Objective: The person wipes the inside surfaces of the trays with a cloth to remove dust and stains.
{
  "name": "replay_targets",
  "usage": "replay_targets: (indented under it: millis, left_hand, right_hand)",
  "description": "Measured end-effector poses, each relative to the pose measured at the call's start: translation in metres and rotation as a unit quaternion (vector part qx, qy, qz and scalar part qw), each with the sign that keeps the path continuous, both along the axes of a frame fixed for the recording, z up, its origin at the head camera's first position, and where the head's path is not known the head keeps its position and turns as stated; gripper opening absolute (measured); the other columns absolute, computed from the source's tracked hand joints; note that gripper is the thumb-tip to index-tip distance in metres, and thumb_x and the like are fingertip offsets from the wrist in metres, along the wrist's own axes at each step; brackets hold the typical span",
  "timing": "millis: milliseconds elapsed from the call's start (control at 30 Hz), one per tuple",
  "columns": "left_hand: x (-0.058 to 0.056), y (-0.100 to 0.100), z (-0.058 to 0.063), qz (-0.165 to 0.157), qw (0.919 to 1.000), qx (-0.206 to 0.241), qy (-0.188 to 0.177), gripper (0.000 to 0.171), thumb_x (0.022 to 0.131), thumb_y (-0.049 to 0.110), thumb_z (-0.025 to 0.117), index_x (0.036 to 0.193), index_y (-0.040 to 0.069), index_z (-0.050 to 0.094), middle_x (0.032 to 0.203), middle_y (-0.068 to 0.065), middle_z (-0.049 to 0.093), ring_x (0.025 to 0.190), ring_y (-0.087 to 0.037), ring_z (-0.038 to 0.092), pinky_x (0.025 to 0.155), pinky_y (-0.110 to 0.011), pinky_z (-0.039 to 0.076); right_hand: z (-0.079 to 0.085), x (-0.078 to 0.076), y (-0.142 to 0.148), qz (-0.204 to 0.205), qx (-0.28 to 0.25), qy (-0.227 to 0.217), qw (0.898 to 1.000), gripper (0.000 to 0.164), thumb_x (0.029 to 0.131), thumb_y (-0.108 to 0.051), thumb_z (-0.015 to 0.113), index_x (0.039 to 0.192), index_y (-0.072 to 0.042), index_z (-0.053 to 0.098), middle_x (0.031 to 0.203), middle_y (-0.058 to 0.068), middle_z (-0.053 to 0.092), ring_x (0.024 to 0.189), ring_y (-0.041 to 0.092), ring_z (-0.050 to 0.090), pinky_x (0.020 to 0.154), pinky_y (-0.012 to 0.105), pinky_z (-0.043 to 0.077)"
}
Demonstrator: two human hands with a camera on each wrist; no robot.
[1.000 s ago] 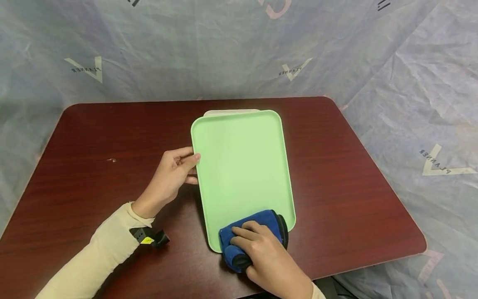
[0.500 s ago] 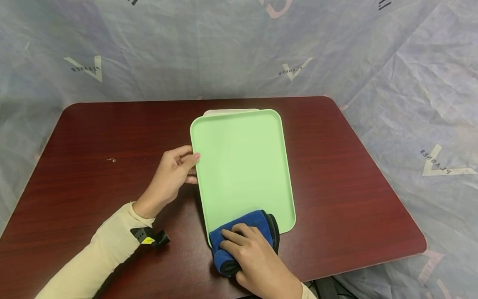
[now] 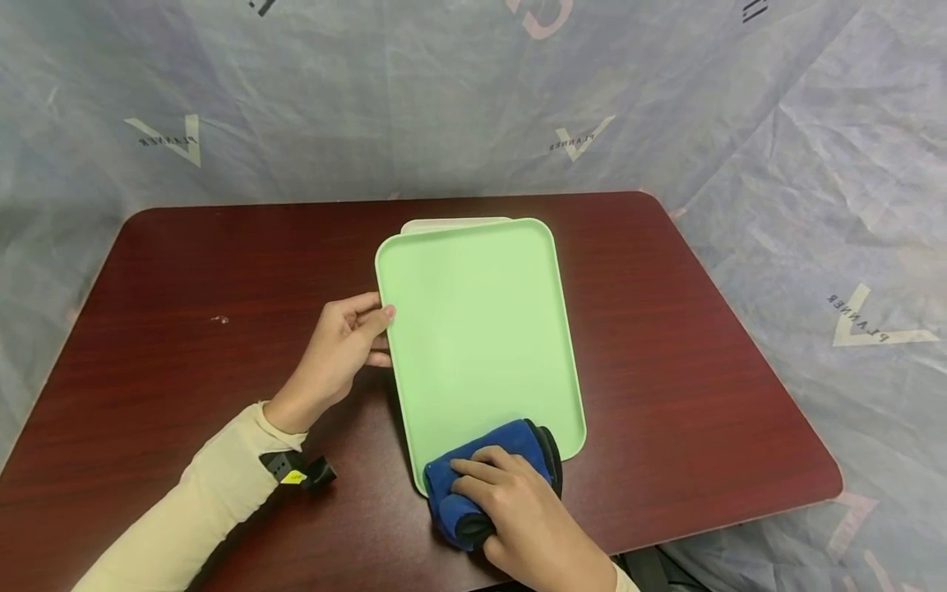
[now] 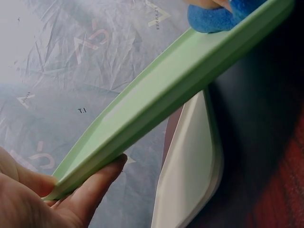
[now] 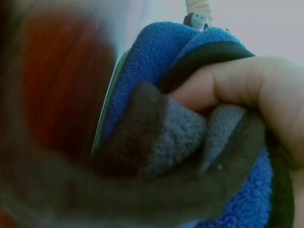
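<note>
A light green rectangular tray (image 3: 473, 329) is tilted above the table, its long left edge pinched between thumb and fingers of my left hand (image 3: 329, 353). The left wrist view shows the thumb on the inner face and fingers beneath the green tray (image 4: 156, 90). My right hand (image 3: 521, 510) grips a folded blue cloth (image 3: 451, 485) with black edging, laid against the tray's near end. In the right wrist view, the thumb pushes into the folds of the blue cloth (image 5: 152, 52). Under the green tray lies a white tray (image 4: 187, 161), mostly hidden in the head view.
A dark red-brown table (image 3: 666, 370) with rounded corners lies beneath. A small clear scrap (image 3: 220, 319) sits on its left side. Grey printed sheeting (image 3: 318, 99) hangs behind and to the right. A black device with a yellow label (image 3: 292, 470) is strapped to the left wrist.
The blue cloth slid left along the tray's near end with my right hand, then came slightly back right. My left hand and the green tray have stayed nearly still.
</note>
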State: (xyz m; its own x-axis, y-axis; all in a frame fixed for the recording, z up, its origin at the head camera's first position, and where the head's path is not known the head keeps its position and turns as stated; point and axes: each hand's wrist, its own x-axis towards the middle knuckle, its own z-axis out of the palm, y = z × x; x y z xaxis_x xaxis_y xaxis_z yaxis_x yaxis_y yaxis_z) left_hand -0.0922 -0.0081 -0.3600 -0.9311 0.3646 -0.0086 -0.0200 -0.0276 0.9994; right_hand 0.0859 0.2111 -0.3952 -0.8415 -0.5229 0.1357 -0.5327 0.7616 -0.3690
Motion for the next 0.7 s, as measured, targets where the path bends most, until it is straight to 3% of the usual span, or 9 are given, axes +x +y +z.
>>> replay_targets:
  millis: [267, 467, 700]
  left_hand:
    - [0.001, -0.001, 0.001, -0.005, 1.0000, -0.006, 0.000, 0.030, 0.106, 0.013, 0.050, 0.127, -0.005, 0.060, 0.101, -0.017, 0.073, 0.082, -0.022, 0.074, 0.065, -0.039, 0.061]
    - [0.000, 0.000, 0.001, -0.009, 0.9999, -0.005, 0.004, 0.030, 0.106, 0.014, 0.049, 0.127, -0.005, 0.059, 0.103, -0.019, 0.072, 0.083, -0.023, 0.074, 0.065, -0.041, 0.061]
    - [-0.001, -0.002, -0.002, -0.010, 0.9999, -0.008, 0.000, 0.031, 0.106, 0.014, 0.051, 0.129, -0.004, 0.060, 0.105, -0.019, 0.072, 0.083, -0.022, 0.074, 0.066, -0.040, 0.061]
  right_hand:
    - [0.004, -0.001, 0.016, -0.027, -0.016, -0.029, 0.999, 0.063, 0.060, 0.013, 0.055, 0.112, -0.017, 0.074, 0.124, -0.003, 0.067, 0.115, 0.012, 0.057, 0.093, 0.036, 0.053]
    - [0.008, -0.002, 0.043, -0.089, -0.020, -0.026, 0.995, 0.068, 0.058, 0.013, 0.056, 0.116, -0.018, 0.074, 0.117, -0.007, 0.069, 0.112, 0.007, 0.058, 0.088, 0.034, 0.055]
    - [0.012, -0.001, 0.073, -0.164, -0.026, -0.069, 0.984, 0.067, 0.060, 0.019, 0.057, 0.114, -0.017, 0.074, 0.110, -0.008, 0.069, 0.107, 0.010, 0.061, 0.080, 0.033, 0.056]
